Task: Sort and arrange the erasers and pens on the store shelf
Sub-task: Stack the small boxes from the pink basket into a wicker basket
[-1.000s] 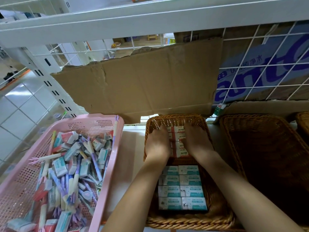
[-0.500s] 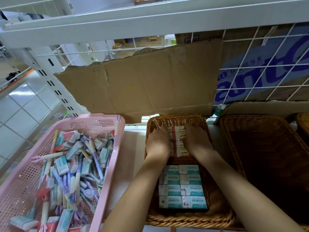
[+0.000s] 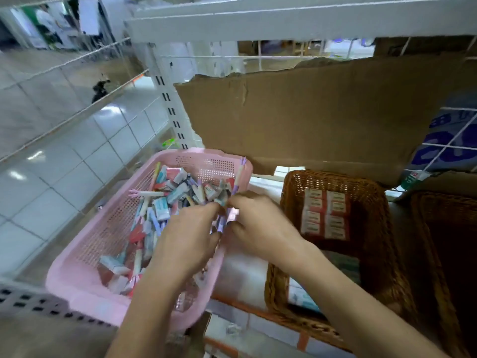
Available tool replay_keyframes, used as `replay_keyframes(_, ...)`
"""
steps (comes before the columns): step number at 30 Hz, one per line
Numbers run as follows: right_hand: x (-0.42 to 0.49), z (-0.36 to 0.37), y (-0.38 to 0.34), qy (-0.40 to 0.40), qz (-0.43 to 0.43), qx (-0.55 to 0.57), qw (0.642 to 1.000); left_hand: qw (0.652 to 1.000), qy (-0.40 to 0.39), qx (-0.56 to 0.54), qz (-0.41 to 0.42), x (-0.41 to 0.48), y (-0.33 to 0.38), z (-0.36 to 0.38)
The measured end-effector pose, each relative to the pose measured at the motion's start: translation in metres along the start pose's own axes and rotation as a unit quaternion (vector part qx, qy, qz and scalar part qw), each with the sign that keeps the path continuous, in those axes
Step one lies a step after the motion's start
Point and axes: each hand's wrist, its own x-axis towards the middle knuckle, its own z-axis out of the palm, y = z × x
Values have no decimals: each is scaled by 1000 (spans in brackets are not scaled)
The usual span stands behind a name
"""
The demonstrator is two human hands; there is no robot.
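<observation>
Two hands (image 3: 188,239) (image 3: 260,228), one pink basket (image 3: 77,280), two wicker baskets (image 3: 333,177) (image 3: 438,200).

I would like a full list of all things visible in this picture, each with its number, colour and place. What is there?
pink basket: one, pink plastic, left on the shelf
erasers and pens: many, mixed pink, blue, purple and white, loose in the pink basket
wicker basket: one, brown, centre-right
red-labelled erasers: about eight visible, white and red, two rows at the wicker basket's far end
second wicker basket: one, dark brown, far right
cardboard sheet: one, brown, upright behind the baskets
upper shelf: one, white, overhead
printed box: one, blue and white, behind the wire grid, right
left hand: over the pink basket
right hand: at that basket's right rim; grip blurred
</observation>
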Motion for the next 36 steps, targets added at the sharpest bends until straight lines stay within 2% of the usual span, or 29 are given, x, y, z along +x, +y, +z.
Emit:
replay_keyframes(4, 10, 33, -31, -84, -74, -60, 992, 988, -76, 87, -103, -33, -58, -7)
replay_keyframes(10, 17, 56, -64, -219, -110, -101, 964, 962, -142, 101, -212, -63, -89, -13)
replay_keyframes(16, 10, 67, -82, -266, -129, -183, 938, 956, -158, 135, -207, -51, -90, -7)
replay_keyframes(20, 12, 69, -83, -290, -117, -184, 932, 957, -177, 128, -192, -47, -95, 0)
replay_keyframes(26, 13, 71, -82, -276, -103, -177, 939, 962, -167, 113, -185, -46, -93, 0)
replay_keyframes(31, 15, 63, -75, -246, -72, -46, 965, 967, -137, 78, -201, -50, -87, -9)
replay_keyframes(33, 14, 52, -68, -212, -60, 50, 974, 977, -68, 41, -200, -51, -84, -17)
replay_keyframes(36, 13, 29, -50, -94, -38, 174, 979, 978, 72, -86, -177, -52, -72, -34)
